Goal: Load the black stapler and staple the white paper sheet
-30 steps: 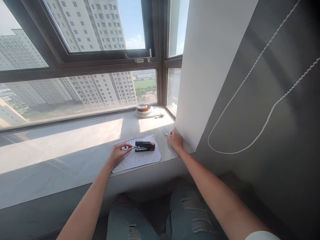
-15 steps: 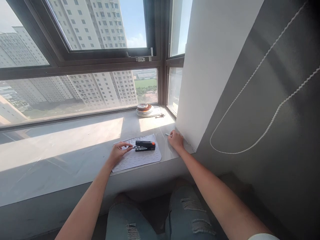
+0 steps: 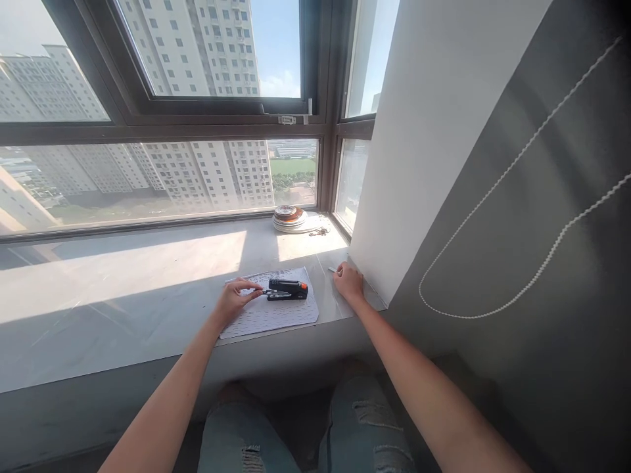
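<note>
A black stapler with an orange patch at its right end lies on written sheets of paper. My left hand is closed, thumb and fingertips pinching a small dark piece at the stapler's left end. What exactly sits between those fingertips is too small to make out. My right hand rests on the sill near the wall corner, fingers curled. A short, thin whitish strip sticks out from it to the left; the rest of the strip is hidden by the fingers.
Farther back on the windowsill stands a stack of plates, with a small dark thing beside it. A white bead chain hangs against the grey wall at right. The sill's front edge is above my knees.
The view has shifted slightly, so the scene sits a little differently in the frame. Both hands keep nearly the same places, and the stapler stays on the paper.
</note>
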A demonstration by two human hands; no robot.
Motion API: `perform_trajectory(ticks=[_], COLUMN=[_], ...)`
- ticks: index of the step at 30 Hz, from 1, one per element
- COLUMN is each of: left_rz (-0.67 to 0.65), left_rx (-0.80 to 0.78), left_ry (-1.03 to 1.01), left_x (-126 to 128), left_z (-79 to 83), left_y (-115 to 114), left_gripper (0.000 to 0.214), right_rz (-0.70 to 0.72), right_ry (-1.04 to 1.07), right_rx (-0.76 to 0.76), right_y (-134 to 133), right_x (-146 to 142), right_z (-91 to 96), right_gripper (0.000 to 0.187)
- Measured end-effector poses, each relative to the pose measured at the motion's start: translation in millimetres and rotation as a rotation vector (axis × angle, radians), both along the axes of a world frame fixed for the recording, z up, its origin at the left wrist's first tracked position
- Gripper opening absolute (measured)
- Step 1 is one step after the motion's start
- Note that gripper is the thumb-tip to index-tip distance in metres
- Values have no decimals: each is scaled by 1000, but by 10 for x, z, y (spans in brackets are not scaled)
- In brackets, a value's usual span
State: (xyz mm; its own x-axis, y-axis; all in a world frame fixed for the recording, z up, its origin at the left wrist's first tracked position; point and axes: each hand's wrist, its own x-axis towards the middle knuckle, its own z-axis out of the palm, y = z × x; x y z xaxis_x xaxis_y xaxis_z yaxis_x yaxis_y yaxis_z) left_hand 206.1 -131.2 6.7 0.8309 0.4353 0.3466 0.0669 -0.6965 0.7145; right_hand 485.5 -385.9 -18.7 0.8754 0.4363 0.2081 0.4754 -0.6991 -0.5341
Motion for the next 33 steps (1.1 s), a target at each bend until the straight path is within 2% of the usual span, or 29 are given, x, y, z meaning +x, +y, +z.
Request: perform_trajectory(ticks=[21, 33], left_rz=[-54, -44], left_rx=[-5, 11], left_ry=[-13, -5], left_x=[-2, 21], left_z=[21, 15], left_y=[-56, -40], left_gripper=[32, 21], right_rz=[20, 16], right_ry=[-19, -23], right_rx=[-46, -30], right_y=[-27, -20], right_x=[-7, 20], right_z=[14, -14], right_gripper=[5, 6])
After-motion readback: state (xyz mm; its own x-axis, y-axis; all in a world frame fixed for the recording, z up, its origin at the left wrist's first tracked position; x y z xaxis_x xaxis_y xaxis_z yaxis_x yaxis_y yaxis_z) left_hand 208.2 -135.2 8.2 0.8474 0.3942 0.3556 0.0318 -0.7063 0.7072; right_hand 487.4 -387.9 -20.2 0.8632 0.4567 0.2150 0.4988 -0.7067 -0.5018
